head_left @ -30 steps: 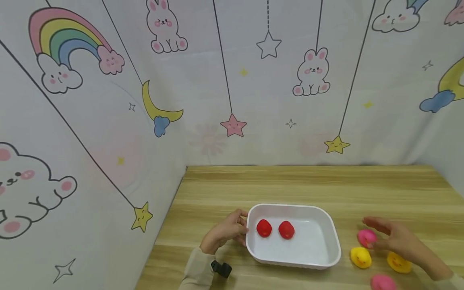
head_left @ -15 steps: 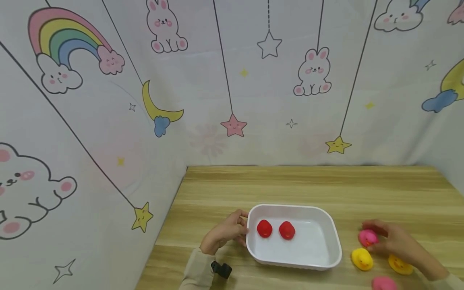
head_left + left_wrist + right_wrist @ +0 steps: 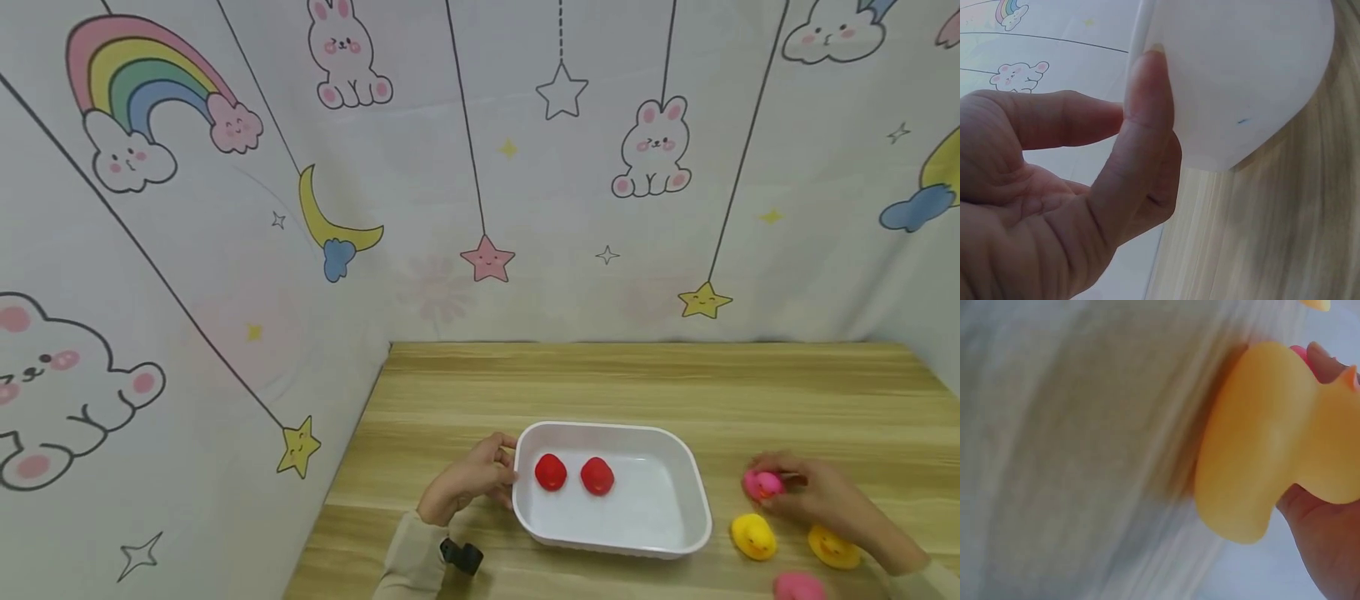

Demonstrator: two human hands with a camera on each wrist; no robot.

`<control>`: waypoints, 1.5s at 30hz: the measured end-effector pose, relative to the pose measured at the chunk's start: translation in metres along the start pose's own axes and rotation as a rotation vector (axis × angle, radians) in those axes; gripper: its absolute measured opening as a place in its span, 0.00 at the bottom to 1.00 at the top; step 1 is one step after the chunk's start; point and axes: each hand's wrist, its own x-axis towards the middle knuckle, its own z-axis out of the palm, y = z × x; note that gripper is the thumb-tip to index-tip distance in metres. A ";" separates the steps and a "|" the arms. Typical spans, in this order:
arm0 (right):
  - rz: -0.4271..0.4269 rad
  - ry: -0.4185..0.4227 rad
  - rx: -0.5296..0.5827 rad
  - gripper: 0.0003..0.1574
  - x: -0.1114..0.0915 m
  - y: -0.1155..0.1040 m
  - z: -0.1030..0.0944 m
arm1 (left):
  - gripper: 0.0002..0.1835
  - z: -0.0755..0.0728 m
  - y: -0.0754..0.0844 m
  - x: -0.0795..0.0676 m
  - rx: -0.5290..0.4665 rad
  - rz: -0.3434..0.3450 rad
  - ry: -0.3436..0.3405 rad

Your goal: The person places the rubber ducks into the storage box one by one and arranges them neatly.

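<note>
My left hand (image 3: 471, 475) is at the left end of a white plastic tub (image 3: 660, 508); in the left wrist view its thumb and a finger pinch the tub's rim (image 3: 1142, 25). Two small red rubber toys (image 3: 551, 472) lie inside, towards the left. To the right of the tub, my right hand (image 3: 821, 496) holds a pink rubber duck (image 3: 763, 484) between thumb and fingers. In the right wrist view a yellow rubber duck (image 3: 1254, 444) in the foreground covers most of that hand, and only a bit of pink shows.
Yellow rubber ducks (image 3: 753, 536) sit on the wooden table (image 3: 600, 379) around the right hand, and another pink toy (image 3: 798, 586) lies at the front edge of view. A white printed cloth (image 3: 420, 167) hangs behind and at the left.
My right hand's fingers have closed from an open arch onto the pink duck, which has shifted slightly away from me. The left hand keeps its place at the tub.
</note>
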 end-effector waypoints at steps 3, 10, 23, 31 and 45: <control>-0.038 0.048 -0.004 0.26 0.003 0.000 -0.002 | 0.26 0.000 0.001 0.000 0.000 0.001 0.003; 0.022 0.060 0.079 0.28 0.010 -0.008 -0.012 | 0.26 0.000 0.001 0.000 -0.008 0.000 0.003; 0.097 0.005 0.313 0.28 0.017 -0.032 -0.025 | 0.26 0.001 0.003 0.001 0.003 -0.005 -0.001; 0.057 -0.019 0.466 0.29 0.036 -0.058 -0.030 | 0.26 0.002 0.004 0.000 0.003 0.005 -0.003; -0.037 -0.070 0.452 0.29 0.068 -0.088 -0.031 | 0.26 0.003 0.003 0.001 -0.006 0.001 -0.007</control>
